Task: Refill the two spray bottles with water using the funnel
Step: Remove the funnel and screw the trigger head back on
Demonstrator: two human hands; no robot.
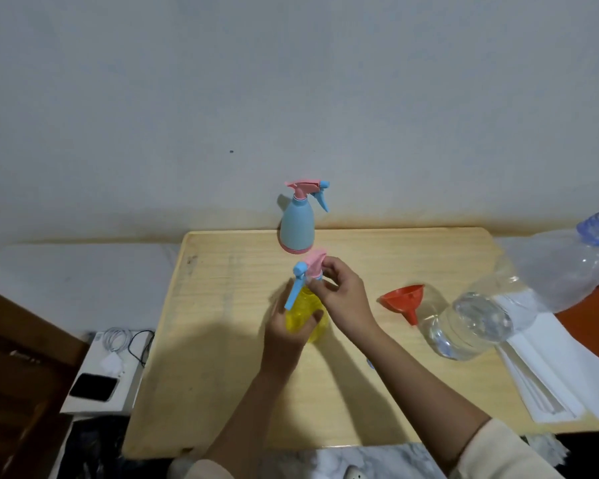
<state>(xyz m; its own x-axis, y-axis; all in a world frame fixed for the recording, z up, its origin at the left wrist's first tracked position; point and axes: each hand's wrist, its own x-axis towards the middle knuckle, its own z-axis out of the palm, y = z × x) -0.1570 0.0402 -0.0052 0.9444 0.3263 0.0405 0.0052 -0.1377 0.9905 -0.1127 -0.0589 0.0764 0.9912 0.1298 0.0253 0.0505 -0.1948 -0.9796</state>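
Left hand point(286, 328) is coming in from below, forearm angled up across the bench point(218, 340), palm wrapping the body of the yellow spray bottle point(308, 314). Left grip is curling round the bottle, thumb lying across the near side, fingers going round the far left side. The bottle is standing upright mid-bench, just in front of the person.

Right hand point(339, 295) is reaching in from the lower right, wrist bent, fingers bunching at the bottle's neck. Right grip is narrow, fingertips pinching the pink spray head point(314, 266) at its collar. The head's blue nozzle and trigger are pointing left. Cannot tell whether the head is loosening or sitting tight.

Blue spray bottle point(297, 226) is standing upright at the far edge of the bench near the wall point(291, 81), apart from both hands, its head on and its trigger pointing right.

Orange funnel point(403, 299) is lying on its side to the right of the right hand, spout pointing toward the near edge, just beside the big clear water bottle point(478, 323). That bottle is lying tilted at the right edge, resting partly on a paper stack point(550, 371), blue neck end up and to the right.

White box point(97, 382) is sitting off the bench to the left, carrying cables point(118, 340) and a phone point(92, 387).
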